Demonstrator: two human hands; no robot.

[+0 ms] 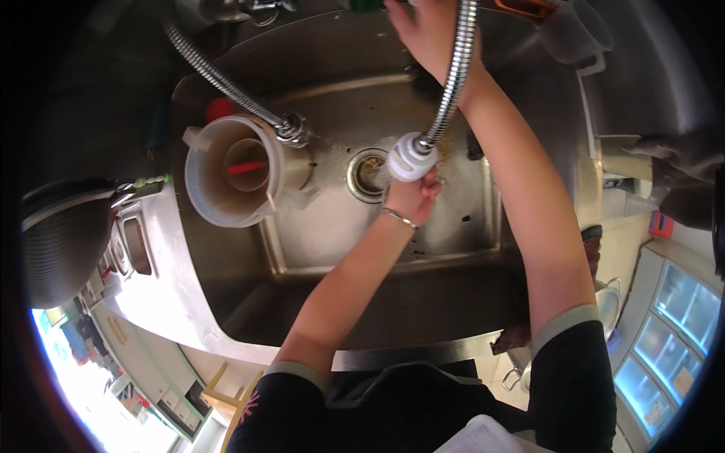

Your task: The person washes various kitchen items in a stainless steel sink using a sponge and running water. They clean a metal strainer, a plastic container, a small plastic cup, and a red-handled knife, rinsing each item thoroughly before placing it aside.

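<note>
A white plastic spray head (412,158) hangs on a flexible metal hose (457,68) over the steel sink (328,243). My left hand (412,199), a bracelet at its wrist, is right under and against the spray head, its fingers curled. The spray head hides part of this hand, so whether it grips anything cannot be told. Water splashes around the drain (368,174). My right hand (427,39) reaches to the sink's back edge, behind the hose. The picture's top edge cuts off its fingertips, and what they touch is out of view.
A translucent plastic bucket (198,181) stands at the sink's left, with a red object (244,168) visible inside. Above it hangs a second metal hose (226,85). Dark scraps (466,218) lie on the sink floor. A clear plastic jug (575,34) stands back right.
</note>
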